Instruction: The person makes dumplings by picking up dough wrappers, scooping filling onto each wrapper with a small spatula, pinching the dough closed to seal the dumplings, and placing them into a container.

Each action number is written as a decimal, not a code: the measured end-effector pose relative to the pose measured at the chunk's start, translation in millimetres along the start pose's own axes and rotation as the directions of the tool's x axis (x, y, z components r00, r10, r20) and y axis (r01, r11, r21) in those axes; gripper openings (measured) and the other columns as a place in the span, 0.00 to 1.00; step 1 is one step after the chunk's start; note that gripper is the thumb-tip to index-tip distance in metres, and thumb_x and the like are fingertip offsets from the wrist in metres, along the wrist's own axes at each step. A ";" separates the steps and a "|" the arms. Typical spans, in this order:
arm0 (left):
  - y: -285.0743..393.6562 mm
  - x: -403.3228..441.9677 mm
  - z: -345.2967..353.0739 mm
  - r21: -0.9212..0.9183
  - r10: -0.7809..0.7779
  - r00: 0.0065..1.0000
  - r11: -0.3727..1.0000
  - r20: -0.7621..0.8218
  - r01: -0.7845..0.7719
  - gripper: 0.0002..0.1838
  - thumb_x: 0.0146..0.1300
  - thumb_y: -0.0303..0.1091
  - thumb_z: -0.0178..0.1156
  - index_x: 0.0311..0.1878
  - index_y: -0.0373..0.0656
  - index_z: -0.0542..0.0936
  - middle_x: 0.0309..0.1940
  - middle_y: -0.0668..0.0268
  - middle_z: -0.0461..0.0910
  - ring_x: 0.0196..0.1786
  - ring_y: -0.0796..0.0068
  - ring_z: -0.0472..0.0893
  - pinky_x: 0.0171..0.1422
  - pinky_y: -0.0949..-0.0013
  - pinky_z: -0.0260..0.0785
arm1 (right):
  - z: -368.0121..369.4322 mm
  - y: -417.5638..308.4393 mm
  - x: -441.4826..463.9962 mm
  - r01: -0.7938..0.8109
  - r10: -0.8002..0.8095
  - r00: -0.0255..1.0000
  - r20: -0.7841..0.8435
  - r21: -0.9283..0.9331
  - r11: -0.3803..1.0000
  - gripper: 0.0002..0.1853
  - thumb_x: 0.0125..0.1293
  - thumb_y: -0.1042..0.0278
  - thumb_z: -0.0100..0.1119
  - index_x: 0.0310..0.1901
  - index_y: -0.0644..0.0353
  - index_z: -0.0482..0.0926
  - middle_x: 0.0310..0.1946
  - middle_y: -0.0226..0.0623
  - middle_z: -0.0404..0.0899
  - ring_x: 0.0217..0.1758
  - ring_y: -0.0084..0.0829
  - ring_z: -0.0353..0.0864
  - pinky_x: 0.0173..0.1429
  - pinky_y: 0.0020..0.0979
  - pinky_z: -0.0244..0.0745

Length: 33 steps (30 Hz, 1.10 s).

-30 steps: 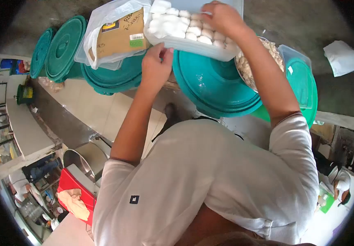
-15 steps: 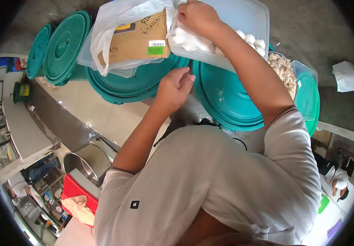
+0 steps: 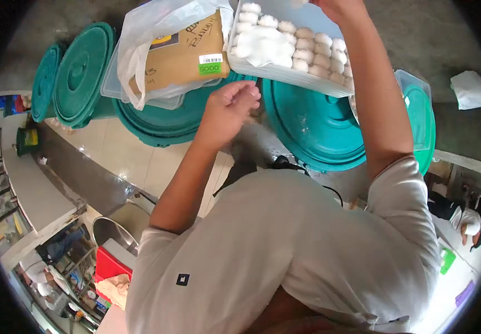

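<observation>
My right hand reaches to the top edge, partly cut off. A bit of something white shows at its fingertips, too little to name. Below it, a clear plastic container holds rows of round white balls, some in greyish shade. A smooth white patch covers some balls at the container's near left. My left hand hovers near that container's near left corner, fingers loosely curled, with nothing visible in it. Beside the container lies a cardboard box marked "GOOD", partly inside a white plastic bag.
Large teal lidded bins stand under the container and box, with another teal lid further left. A green lid is at the right. A metal pot and red box are at lower left. A person is at far right.
My right hand has moved up and right, away from the white patch, uncovering rows of white balls. My left hand has shifted slightly down and its fingers have curled more.
</observation>
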<state>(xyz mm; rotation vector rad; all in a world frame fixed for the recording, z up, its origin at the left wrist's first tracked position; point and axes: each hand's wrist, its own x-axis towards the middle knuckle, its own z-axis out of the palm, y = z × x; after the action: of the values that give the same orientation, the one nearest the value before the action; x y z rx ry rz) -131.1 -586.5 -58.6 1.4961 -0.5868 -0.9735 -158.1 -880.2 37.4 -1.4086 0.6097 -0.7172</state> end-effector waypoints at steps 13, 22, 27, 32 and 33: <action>-10.3 -45.2 123.1 -0.638 -0.124 0.948 0.713 0.293 0.290 0.29 0.73 0.50 0.51 0.65 0.35 0.70 0.59 0.56 0.76 0.60 0.63 0.77 0.64 0.61 0.70 | -107.2 20.8 -253.8 0.611 -0.287 0.717 0.636 -0.374 0.697 0.11 0.57 0.69 0.66 0.42 0.59 0.80 0.39 0.41 0.82 0.46 0.44 0.81 0.49 0.41 0.77; 4.1 -70.5 247.4 0.614 -0.051 0.967 0.780 0.250 -0.117 0.18 0.71 0.41 0.55 0.47 0.33 0.80 0.35 0.48 0.83 0.38 0.54 0.81 0.45 0.58 0.73 | -337.6 11.4 -321.8 -0.023 0.245 0.969 0.019 -0.985 0.170 0.16 0.58 0.63 0.67 0.40 0.67 0.77 0.32 0.57 0.78 0.37 0.56 0.79 0.42 0.48 0.72; -27.5 -67.5 279.6 0.681 0.435 0.892 0.616 0.124 -0.396 0.17 0.72 0.38 0.53 0.53 0.33 0.79 0.43 0.42 0.81 0.47 0.43 0.81 0.53 0.54 0.72 | -344.3 55.8 -325.8 0.167 0.103 0.969 0.225 -0.902 0.398 0.14 0.63 0.71 0.55 0.50 0.60 0.77 0.36 0.57 0.81 0.41 0.57 0.80 0.45 0.52 0.73; -32.5 -61.1 292.0 0.671 0.515 0.857 0.635 0.003 -0.383 0.18 0.72 0.37 0.53 0.54 0.32 0.79 0.43 0.45 0.83 0.48 0.49 0.83 0.54 0.59 0.73 | -330.6 37.5 -329.0 0.220 0.131 0.956 0.261 -0.939 0.265 0.16 0.64 0.72 0.51 0.52 0.58 0.80 0.33 0.53 0.82 0.37 0.57 0.81 0.41 0.53 0.74; -32.1 -59.1 291.4 0.577 0.408 0.910 0.762 -0.076 -0.293 0.18 0.72 0.37 0.53 0.54 0.32 0.79 0.42 0.48 0.83 0.47 0.54 0.83 0.54 0.61 0.73 | -332.1 30.5 -332.3 0.224 0.143 0.952 0.269 -0.937 0.268 0.16 0.64 0.72 0.51 0.53 0.58 0.80 0.32 0.54 0.81 0.37 0.56 0.81 0.41 0.53 0.74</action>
<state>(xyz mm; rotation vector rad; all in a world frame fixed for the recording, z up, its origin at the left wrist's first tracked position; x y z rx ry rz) -410.9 -692.1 -62.0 1.8750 -1.0265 -0.3509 -622.5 -845.5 -31.6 -2.6718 0.8096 -0.0211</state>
